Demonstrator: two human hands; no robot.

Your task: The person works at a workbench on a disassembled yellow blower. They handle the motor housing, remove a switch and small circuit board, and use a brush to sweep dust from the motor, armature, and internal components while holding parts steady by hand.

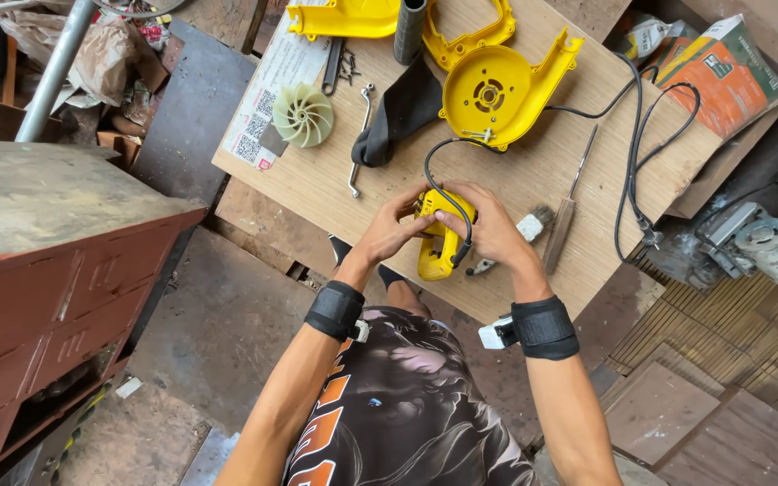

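Both my hands grip a small yellow handle part of a power tool over the near edge of a wooden board. My left hand holds its left side with the fingers curled on top. My right hand holds the right side. A black cable loops from the handle part up to a round yellow housing half lying open on the board. Both wrists wear black bands.
On the board lie a pale green fan wheel, a black sock-like cloth, a metal wrench, a screwdriver, a small brush, more yellow housing pieces and a black power cord. A rusty red cabinet stands left.
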